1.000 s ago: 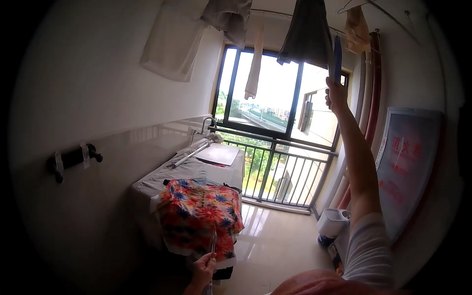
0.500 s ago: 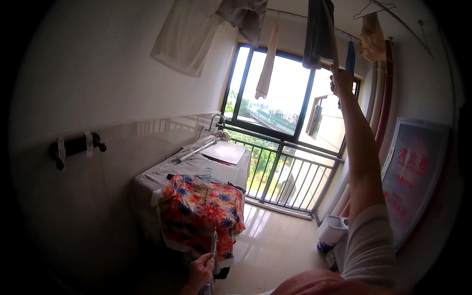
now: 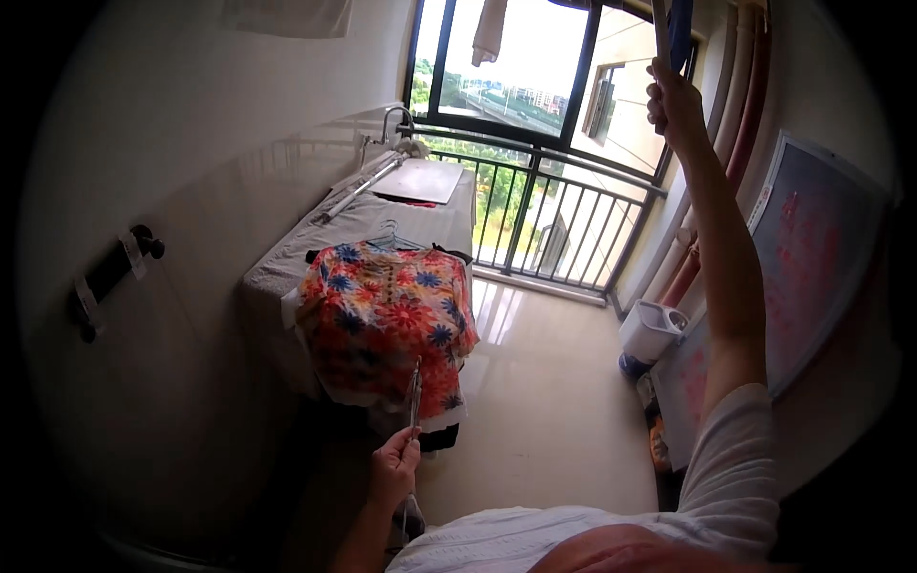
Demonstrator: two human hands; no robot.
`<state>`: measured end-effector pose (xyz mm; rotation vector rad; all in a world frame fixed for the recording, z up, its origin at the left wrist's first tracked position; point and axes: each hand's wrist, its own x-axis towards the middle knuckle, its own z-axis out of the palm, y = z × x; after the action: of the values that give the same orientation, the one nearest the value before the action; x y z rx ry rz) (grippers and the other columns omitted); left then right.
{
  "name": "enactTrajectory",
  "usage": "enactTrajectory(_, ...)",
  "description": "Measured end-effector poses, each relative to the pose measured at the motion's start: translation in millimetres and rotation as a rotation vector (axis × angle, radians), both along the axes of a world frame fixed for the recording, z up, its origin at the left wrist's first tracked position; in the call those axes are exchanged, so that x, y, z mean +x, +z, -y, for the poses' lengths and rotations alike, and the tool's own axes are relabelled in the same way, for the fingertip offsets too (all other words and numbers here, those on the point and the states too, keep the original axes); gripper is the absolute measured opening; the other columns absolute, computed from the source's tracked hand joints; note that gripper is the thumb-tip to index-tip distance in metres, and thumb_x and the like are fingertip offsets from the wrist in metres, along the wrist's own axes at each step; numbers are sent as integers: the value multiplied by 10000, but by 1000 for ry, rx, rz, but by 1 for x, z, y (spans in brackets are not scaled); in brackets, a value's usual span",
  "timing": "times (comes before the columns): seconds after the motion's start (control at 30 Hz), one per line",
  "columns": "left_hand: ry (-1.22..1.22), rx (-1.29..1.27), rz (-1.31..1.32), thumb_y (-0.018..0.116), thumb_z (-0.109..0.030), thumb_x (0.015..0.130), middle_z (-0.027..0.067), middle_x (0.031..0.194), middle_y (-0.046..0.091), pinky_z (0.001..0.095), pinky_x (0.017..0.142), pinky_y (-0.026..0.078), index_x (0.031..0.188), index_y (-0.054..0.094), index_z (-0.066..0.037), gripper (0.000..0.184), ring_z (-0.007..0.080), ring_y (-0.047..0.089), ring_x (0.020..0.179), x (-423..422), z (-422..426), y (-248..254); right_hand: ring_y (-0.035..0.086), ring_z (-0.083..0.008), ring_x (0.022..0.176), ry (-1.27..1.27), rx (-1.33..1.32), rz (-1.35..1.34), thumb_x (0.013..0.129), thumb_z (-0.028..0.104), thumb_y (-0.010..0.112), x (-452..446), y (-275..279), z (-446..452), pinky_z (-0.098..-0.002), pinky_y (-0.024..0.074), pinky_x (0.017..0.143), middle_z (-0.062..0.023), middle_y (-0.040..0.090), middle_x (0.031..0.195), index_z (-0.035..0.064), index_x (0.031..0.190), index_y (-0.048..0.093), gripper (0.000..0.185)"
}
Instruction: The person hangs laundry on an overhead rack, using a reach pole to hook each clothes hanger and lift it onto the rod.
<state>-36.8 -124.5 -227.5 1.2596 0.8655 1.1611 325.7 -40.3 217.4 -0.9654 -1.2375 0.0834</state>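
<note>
My left hand [image 3: 394,466], low in the middle, has its fingers closed around thin metallic pieces [image 3: 415,396] that look like hangers seen edge-on. Just beyond them lies a floral blouse [image 3: 387,310] in orange, red and blue, spread over the front of a cloth-covered surface [image 3: 277,263]. A hanger hook [image 3: 390,232] shows at its collar. Raised at the upper right, my right hand [image 3: 675,103] is wrapped round a pale, narrow, pole-like thing [image 3: 660,33], whose top is out of view. Dark blue cloth [image 3: 680,33] hangs right behind it.
A white board [image 3: 415,180] and a metal rod [image 3: 361,189] lie on the covered surface, near a faucet [image 3: 396,113]. Behind are a window and railing [image 3: 530,205]. A white bin [image 3: 650,329] stands at right beside a glass-fronted cabinet [image 3: 802,248]. Pale cloth [image 3: 489,33] hangs above.
The view has tilted down, so most hanging clothes have left the top of the picture. My right hand stays raised and closed; my left hand still holds the thin metallic pieces.
</note>
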Motion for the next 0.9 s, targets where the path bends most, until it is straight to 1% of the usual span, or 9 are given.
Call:
enactTrajectory(0.03, -20, -25, -3, 499, -90, 849, -74, 620, 440, 157, 454, 295, 1024, 577, 10, 217, 0, 360, 532, -1, -1, -4, 347, -63, 387, 50, -20, 3, 819, 362, 583, -2, -13, 7, -218, 306, 384, 20, 389, 532, 20, 925, 532, 362)
enactTrajectory(0.07, -19, -17, -21, 504, -93, 844, -67, 638, 460, 157, 460, 303, 1023, 579, 11, 220, 6, 368, 537, -1, -4, -6, 333, -60, 389, 177, -64, 1, 823, 363, 577, 7, -26, 11, -220, 313, 398, 27, 373, 519, 39, 900, 514, 339)
enactTrajectory(0.13, -53, -46, -14, 500, -75, 843, -57, 663, 484, 155, 466, 309, 1021, 579, 12, 214, 9, 378, 545, -1, -5, -2, 284, -49, 374, 189, -113, -66, 851, 364, 531, -4, -62, 27, -216, 228, 367, 41, 315, 493, 89, 843, 477, 281)
enactTrajectory(0.23, -112, -75, -36, 493, -59, 849, -67, 656, 463, 149, 456, 279, 1036, 568, 15, 214, -1, 357, 537, 4, -10, 2, 326, -67, 371, 208, -211, -110, 860, 343, 523, 1, -147, 57, -228, 312, 394, 35, 314, 473, 118, 736, 457, 265)
enactTrajectory(0.27, -142, -74, -32, 491, -56, 851, -70, 653, 455, 148, 454, 270, 1043, 562, 15, 217, -3, 350, 535, 7, -14, -2, 344, -71, 359, 104, -239, -178, 835, 320, 570, -6, -179, 73, -252, 391, 411, 35, 331, 460, 125, 597, 403, 350)
enactTrajectory(0.43, -273, -84, -22, 483, -53, 861, -82, 644, 423, 147, 456, 248, 1078, 536, 18, 234, -9, 325, 533, 39, -22, -5, 418, -89, 415, 282, -351, -392, 851, 253, 555, 15, -325, 167, -271, 422, 454, 12, 372, 479, 96, 660, 422, 281)
enactTrajectory(0.53, -338, -78, -63, 486, -54, 862, -82, 645, 418, 148, 458, 246, 1078, 536, 16, 232, -8, 319, 534, 70, -25, -5, 429, -85, 444, 184, -469, -329, 857, 233, 547, 22, -355, 218, -246, 407, 456, 12, 410, 512, 86, 676, 429, 261)
enactTrajectory(0.73, -463, -46, -7, 510, -78, 866, -80, 666, 424, 143, 465, 239, 1074, 528, 21, 231, -4, 324, 542, 176, -29, 6, 399, -28, 480, -170, -559, -402, 819, 157, 607, 65, -366, 299, -177, 348, 450, 30, 446, 553, 74, 711, 475, 189)
enactTrajectory(0.9, -479, 23, 82, 519, -90, 866, -82, 602, 381, 163, 423, 196, 1086, 527, 32, 251, 1, 280, 478, 256, -39, 31, 390, -10, 481, -243, -658, -493, 793, 153, 643, 103, -398, 346, -164, 323, 435, 49, 447, 545, 87, 688, 500, 189)
